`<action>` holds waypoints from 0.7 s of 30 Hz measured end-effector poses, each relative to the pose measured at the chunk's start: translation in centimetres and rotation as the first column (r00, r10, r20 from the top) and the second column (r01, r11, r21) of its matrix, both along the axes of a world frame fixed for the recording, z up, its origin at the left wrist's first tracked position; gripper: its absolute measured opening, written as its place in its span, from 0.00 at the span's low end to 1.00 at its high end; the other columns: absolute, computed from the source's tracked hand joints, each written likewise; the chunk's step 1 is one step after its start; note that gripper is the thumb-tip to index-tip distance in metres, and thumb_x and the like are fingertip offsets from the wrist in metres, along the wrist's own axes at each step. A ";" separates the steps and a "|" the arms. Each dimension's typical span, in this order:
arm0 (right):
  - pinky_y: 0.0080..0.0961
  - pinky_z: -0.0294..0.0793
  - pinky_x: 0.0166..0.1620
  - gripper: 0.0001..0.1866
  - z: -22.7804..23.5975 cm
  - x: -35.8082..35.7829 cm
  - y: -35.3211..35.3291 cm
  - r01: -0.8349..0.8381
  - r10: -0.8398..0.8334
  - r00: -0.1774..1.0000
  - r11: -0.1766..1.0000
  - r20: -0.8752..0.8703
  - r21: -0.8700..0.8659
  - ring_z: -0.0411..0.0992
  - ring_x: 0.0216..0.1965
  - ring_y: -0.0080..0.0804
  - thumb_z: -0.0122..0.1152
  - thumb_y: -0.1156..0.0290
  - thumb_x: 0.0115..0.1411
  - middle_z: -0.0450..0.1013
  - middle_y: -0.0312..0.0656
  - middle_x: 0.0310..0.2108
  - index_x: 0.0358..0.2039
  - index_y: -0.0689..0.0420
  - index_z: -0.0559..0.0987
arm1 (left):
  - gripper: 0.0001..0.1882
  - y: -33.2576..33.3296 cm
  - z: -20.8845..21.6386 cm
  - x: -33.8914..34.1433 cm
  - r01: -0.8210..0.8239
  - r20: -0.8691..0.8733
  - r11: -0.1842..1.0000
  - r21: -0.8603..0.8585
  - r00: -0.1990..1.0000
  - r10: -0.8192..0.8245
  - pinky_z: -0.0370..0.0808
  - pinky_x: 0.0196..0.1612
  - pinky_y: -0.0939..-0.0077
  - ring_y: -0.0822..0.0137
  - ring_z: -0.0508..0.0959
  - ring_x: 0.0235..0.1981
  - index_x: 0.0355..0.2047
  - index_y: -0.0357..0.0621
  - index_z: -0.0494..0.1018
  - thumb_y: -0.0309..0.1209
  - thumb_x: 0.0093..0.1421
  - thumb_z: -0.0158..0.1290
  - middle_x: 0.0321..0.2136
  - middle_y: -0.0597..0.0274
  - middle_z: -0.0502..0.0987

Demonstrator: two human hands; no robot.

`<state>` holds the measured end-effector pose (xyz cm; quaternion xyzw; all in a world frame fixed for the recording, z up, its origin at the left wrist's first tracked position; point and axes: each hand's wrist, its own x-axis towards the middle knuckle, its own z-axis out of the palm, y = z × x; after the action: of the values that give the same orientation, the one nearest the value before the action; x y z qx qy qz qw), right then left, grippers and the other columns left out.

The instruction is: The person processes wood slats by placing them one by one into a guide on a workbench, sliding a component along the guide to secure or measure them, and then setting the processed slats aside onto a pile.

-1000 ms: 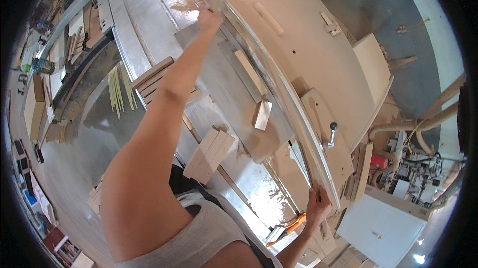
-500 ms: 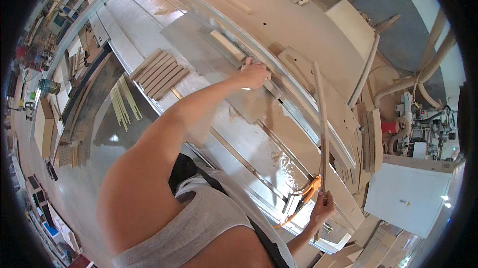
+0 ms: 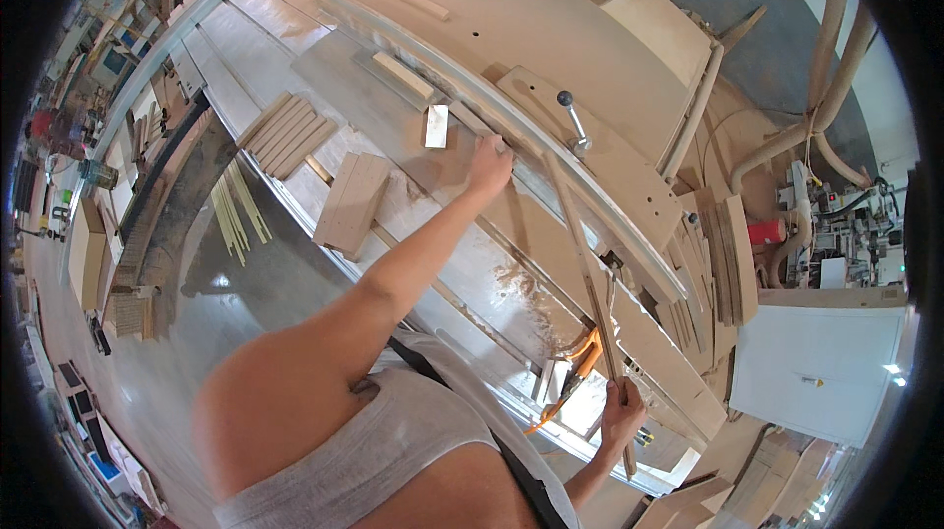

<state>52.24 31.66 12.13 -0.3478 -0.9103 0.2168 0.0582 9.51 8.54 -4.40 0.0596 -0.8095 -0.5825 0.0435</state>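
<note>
My right hand (image 3: 621,416) is shut on the near end of a long thin wooden strip (image 3: 582,264). The strip runs away from me across the grey machine table (image 3: 462,264) and ends beside the curved metal fence rail (image 3: 590,197). My left arm stretches out from the lower left, and my left hand (image 3: 489,165) rests with curled fingers against the fence rail, a little left of the strip's far end. Whether it grips anything is hidden. A small pale wooden block (image 3: 436,124) lies just left of that hand.
A stack of short boards (image 3: 351,200), a row of slats (image 3: 290,133) and some thin sticks (image 3: 239,214) lie to the left. A black-knobbed lever (image 3: 570,121) stands behind the fence. An orange tool (image 3: 587,362), sawdust (image 3: 516,278), a white cabinet (image 3: 816,362) and dust pipes (image 3: 826,126) are on the right.
My left hand has come back toward me along the fence from its far reach. The strip has swung off the fence line, with my right hand still on its near end.
</note>
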 end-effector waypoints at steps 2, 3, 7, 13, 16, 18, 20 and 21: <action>0.33 0.69 0.28 0.09 0.3 -0.6 1.4 -0.004 0.004 0.998 1.000 0.065 -0.005 0.68 0.19 0.33 0.68 0.64 0.56 0.72 0.44 0.19 0.34 0.54 0.83 | 0.24 1.4 0.7 -1.3 -0.081 0.088 0.993 0.082 0.993 0.074 0.68 0.59 0.58 0.46 0.72 0.54 0.53 0.36 0.70 0.31 0.57 0.55 0.53 0.39 0.72; 0.34 0.70 0.29 0.09 0.4 -1.0 1.9 -0.027 0.027 0.998 1.000 0.065 0.009 0.70 0.20 0.35 0.67 0.64 0.56 0.73 0.44 0.20 0.34 0.54 0.83 | 0.23 1.8 1.0 -1.7 -0.122 0.137 0.986 0.117 0.985 0.106 0.69 0.58 0.59 0.47 0.73 0.54 0.53 0.36 0.70 0.31 0.57 0.54 0.52 0.39 0.72; 0.36 0.74 0.32 0.11 0.2 -1.8 3.6 -0.101 0.094 0.991 0.992 0.091 0.069 0.76 0.25 0.43 0.67 0.63 0.55 0.77 0.45 0.23 0.38 0.53 0.84 | 0.23 1.3 4.3 -1.2 -0.078 0.298 0.951 0.299 0.954 -0.015 0.70 0.54 0.65 0.53 0.75 0.50 0.52 0.36 0.70 0.30 0.57 0.53 0.49 0.45 0.75; 0.34 0.75 0.34 0.16 -1.6 -4.4 5.5 -0.139 0.138 0.990 0.990 0.019 0.032 0.76 0.26 0.39 0.69 0.65 0.53 0.78 0.45 0.24 0.40 0.59 0.84 | 0.20 -1.3 0.1 -4.1 -0.197 0.193 0.935 0.295 0.971 0.143 0.70 0.52 0.69 0.62 0.74 0.47 0.51 0.38 0.71 0.26 0.57 0.51 0.46 0.53 0.75; 0.36 0.76 0.35 0.17 -2.0 -6.5 5.7 -0.230 0.230 0.973 0.968 0.004 0.105 0.78 0.28 0.45 0.69 0.62 0.54 0.78 0.48 0.25 0.40 0.58 0.84 | 0.21 -1.6 0.4 -4.6 -0.173 0.212 0.911 0.375 0.972 0.097 0.70 0.53 0.69 0.62 0.74 0.48 0.53 0.38 0.70 0.26 0.57 0.51 0.46 0.53 0.75; 0.37 0.76 0.35 0.17 -2.1 -8.1 5.5 -0.262 0.264 0.965 0.958 0.001 0.115 0.79 0.29 0.47 0.69 0.61 0.54 0.78 0.49 0.26 0.40 0.57 0.84 | 0.22 -1.9 0.7 -4.4 -0.147 0.212 0.927 0.344 0.974 0.075 0.70 0.53 0.69 0.61 0.74 0.48 0.54 0.38 0.70 0.26 0.58 0.51 0.46 0.53 0.75; 0.38 0.76 0.34 0.16 -1.8 -9.8 5.1 -0.268 0.267 0.963 0.960 0.029 0.076 0.78 0.30 0.49 0.69 0.60 0.54 0.78 0.50 0.27 0.39 0.56 0.84 | 0.23 -2.4 0.8 -4.5 -0.122 0.222 0.926 0.358 0.974 0.042 0.70 0.53 0.69 0.62 0.73 0.49 0.55 0.37 0.69 0.26 0.58 0.52 0.46 0.53 0.75; 0.38 0.76 0.34 0.16 -1.6 -10.7 4.8 -0.270 0.267 0.962 0.960 0.048 0.072 0.78 0.30 0.49 0.69 0.59 0.54 0.78 0.50 0.27 0.39 0.55 0.84 | 0.23 -2.7 1.1 -4.6 -0.112 0.224 0.924 0.367 0.974 0.029 0.70 0.53 0.69 0.62 0.73 0.49 0.55 0.37 0.69 0.27 0.58 0.52 0.46 0.52 0.75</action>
<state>41.58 36.44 10.52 -0.2225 -0.9578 0.1804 0.0243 4.88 5.87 -3.28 0.1585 -0.6796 -0.7154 -0.0352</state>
